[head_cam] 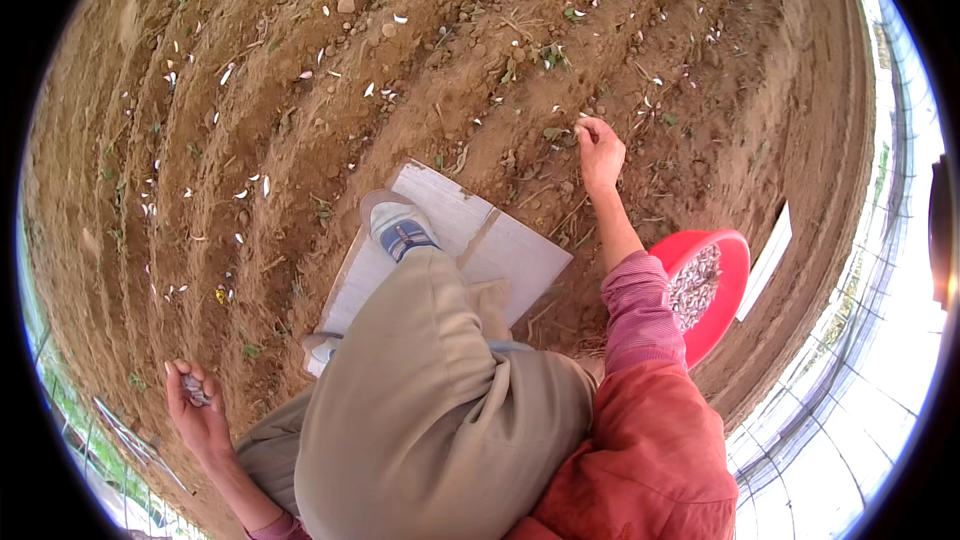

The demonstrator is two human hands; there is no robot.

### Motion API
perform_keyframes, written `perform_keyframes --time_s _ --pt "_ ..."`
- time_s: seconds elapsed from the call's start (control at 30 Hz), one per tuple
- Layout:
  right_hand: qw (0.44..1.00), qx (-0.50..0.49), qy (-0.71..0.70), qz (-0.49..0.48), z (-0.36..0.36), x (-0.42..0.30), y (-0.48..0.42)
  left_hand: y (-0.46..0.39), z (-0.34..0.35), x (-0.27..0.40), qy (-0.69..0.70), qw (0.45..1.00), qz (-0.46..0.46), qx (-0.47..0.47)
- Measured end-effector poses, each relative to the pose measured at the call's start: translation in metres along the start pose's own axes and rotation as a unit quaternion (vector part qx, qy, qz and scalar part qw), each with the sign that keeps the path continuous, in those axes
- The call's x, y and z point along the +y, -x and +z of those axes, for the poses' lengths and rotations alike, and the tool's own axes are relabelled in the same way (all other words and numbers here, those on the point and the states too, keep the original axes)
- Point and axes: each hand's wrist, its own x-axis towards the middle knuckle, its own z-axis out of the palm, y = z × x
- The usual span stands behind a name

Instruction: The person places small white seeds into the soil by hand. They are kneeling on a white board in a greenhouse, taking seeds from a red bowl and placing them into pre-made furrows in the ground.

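Low at the left, my left hand (pixel 196 405) is curled palm up around several garlic cloves (pixel 195 390). My right hand (pixel 602 150) reaches out over the soil in front of me, its thumb and fingers pinched together. A small pale clove tip (pixel 583 115) shows at those fingertips; the rest of it is hidden. A red plastic basin (pixel 731 255) stands beside my right sleeve, holding many cloves (pixel 695 286). More garlic cloves (pixel 400 19) are scattered along the shallow furrows of brown soil (pixel 420 90).
Under my shoe (pixel 401 225) lies a pale flat board (pixel 517 255) with a brown strip across it. A white strip (pixel 765 262) lies on the soil past the basin. Wire mesh fencing (pixel 825 405) curves along the right edge. Thin rods (pixel 139 439) lie at the lower left.
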Motion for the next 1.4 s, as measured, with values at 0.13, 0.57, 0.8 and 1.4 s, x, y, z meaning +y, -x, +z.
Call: perform_keyframes --time_s 0.13,0.57,0.8,1.4 --pt "0.999 -0.034 0.020 -0.032 0.005 -0.026 -0.015 0.001 -0.001 0.000 -0.011 1.000 0.001 0.006" --pt "0.987 -0.058 0.102 -0.107 0.011 -0.027 -0.025 0.000 0.007 -0.002 -0.016 1.000 -0.008 0.022" --pt "0.993 -0.068 -0.089 0.035 0.001 -0.016 -0.041 -0.005 -0.008 -0.006 -0.021 0.999 -0.019 0.031" --pt "0.992 -0.037 0.119 -0.027 0.024 -0.052 -0.137 0.004 -0.024 -0.061 -0.007 0.985 -0.148 0.087"
